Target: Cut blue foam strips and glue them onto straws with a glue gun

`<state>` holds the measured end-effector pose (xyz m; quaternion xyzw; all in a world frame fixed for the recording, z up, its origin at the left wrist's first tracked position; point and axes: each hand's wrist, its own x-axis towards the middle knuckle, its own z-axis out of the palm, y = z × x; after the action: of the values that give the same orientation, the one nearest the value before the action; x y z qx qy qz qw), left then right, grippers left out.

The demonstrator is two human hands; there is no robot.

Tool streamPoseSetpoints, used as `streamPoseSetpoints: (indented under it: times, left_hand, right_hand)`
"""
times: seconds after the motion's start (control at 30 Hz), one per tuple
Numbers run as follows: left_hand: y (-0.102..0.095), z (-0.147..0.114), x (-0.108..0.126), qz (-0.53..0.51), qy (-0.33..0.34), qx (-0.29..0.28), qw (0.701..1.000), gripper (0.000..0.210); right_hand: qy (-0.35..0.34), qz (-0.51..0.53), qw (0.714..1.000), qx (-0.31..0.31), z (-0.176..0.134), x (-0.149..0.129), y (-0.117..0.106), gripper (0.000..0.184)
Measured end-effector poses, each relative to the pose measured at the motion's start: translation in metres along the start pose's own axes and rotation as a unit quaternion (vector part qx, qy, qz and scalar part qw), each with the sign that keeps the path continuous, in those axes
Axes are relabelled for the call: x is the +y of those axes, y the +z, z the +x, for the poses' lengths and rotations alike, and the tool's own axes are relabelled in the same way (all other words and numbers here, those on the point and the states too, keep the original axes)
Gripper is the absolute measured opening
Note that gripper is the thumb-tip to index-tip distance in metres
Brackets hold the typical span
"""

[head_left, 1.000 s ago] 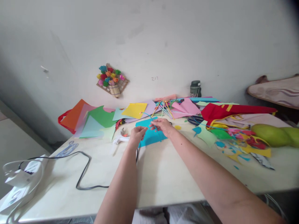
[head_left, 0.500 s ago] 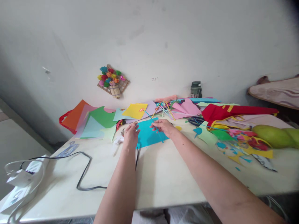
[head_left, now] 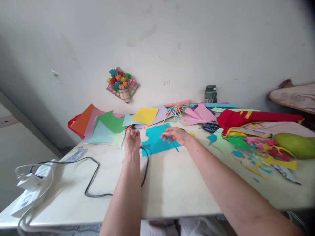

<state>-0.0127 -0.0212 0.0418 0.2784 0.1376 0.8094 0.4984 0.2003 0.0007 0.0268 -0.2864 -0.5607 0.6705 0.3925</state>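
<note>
One blue strip (head_left: 175, 147) sits in the right hand (head_left: 176, 135) — left hand (head_left: 132, 140) apart.

The left hand (head_left: 133, 140) has moved leftward from the right hand (head_left: 173, 135), clear of the blue sheet (head_left: 157, 146), while the blue strip's (head_left: 175, 147) orange-pink tip (head_left: 147, 126) has dropped from before the yellow sheet (head_left: 145, 116) to just below it.
</note>
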Motion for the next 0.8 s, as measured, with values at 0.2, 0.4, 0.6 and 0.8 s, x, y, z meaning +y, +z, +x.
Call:
streamPoseSetpoints:
  times: [0.2,0.4,0.6,0.8]
  left_hand:
    - [-0.015,0.013,0.024,0.011,0.078,0.055,0.995,0.027]
    - [-0.031,0.019,0.047,0.026,0.131,0.085,0.987,0.024]
    - [-0.025,0.018,0.043,0.204,0.228,0.185,0.934,0.016]
    - [-0.01,0.011,0.014,0.336,0.083,0.114,0.931,0.024]
  right_hand:
    - [0.071,-0.069,0.993,-0.07,-0.014,-0.016,-0.018,0.017]
    - [0.084,-0.091,0.992,-0.039,-0.023,-0.024,-0.046,0.014]
    - [0.003,-0.012,0.998,0.058,-0.021,-0.024,-0.063,0.009]
    - [0.02,-0.041,0.999,-0.003,-0.022,-0.028,-0.051,0.016]
